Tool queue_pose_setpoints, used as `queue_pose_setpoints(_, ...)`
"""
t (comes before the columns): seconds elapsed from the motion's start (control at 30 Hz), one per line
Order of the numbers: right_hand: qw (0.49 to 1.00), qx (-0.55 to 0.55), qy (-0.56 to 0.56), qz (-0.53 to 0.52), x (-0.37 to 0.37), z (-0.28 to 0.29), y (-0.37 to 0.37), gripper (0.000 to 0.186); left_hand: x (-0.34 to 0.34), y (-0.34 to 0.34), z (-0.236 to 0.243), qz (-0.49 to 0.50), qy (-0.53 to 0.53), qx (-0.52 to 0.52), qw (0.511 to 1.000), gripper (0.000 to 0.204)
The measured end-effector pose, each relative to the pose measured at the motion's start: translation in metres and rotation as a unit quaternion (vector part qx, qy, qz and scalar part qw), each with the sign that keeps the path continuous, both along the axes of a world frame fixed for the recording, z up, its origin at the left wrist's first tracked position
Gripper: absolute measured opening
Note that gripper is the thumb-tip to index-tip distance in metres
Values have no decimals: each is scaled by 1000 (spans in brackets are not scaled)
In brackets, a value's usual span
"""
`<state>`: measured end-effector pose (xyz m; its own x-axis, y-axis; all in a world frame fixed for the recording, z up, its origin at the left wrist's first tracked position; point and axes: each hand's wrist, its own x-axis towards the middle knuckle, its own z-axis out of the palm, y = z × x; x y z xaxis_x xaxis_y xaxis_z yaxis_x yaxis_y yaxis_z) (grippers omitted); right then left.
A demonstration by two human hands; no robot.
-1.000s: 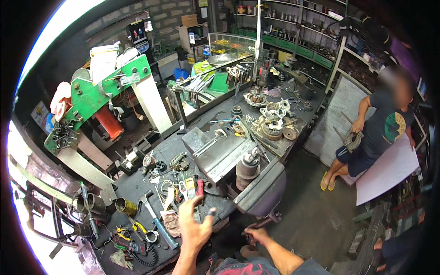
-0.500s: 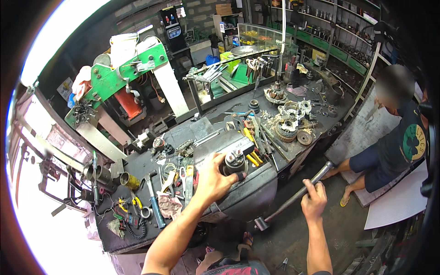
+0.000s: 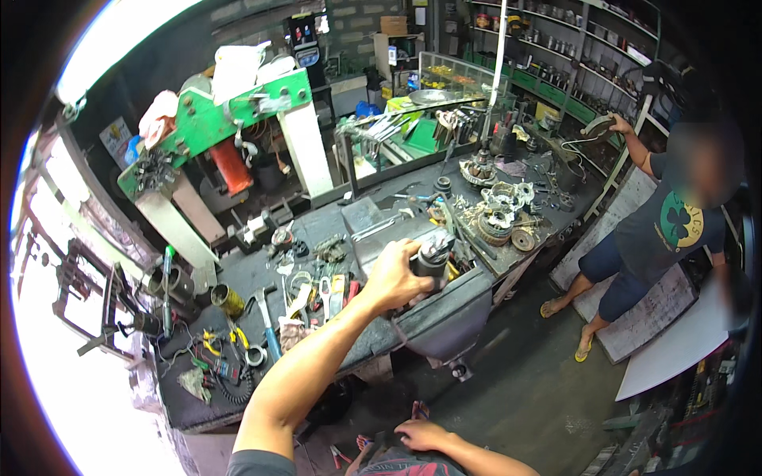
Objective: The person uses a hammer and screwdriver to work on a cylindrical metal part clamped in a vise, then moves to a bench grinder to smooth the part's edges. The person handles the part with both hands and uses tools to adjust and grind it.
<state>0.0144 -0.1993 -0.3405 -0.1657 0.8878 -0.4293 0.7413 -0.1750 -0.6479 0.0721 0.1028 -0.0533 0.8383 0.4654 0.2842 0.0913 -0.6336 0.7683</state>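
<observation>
Fingers (image 3: 403,251) of the left hand (image 3: 392,278) are clamped round a dark metal cylinder (image 3: 432,262), a little right of the middle of the frame, with the thumb on its near side. The top end, with lighter fittings, shows above the grip; the lower end is hidden, so I cannot tell whether the vise (image 3: 452,329) just below it in the frame also pinches it. For a sure hold, the palm should sit flat against the side and squeeze evenly, since a round body like this could twist or slip in bare skin, more so if oily. Fingertips are best kept off the vise's edges. The right hand (image 3: 422,435), low in the middle of the frame, shows nothing in its grip; whether its fingers are apart or together I cannot tell. Two hands would likely steady the piece better than one outstretched arm. The wrench (image 3: 373,230) lying on the vise, left of the cylinder, and the hammer (image 3: 270,329) on the bench (image 3: 182,397), beside the left forearm, could be knocked by a careless swing.
</observation>
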Motion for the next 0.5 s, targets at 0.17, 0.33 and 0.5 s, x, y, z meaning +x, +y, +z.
queue_pose_setpoints(0.17,985,-64,-51,-154,30,52,-44,42,-9,-5,-8,47,-65,-18,997,52)
queue_pose_setpoints(0.33,961,-6,63,-269,6,154,-40,37,-38,-21,14,108,-135,-150,974,46)
queue_pose_setpoints(0.5,857,262,230,-378,2,242,7,29,-104,-44,24,155,-92,-150,972,42)
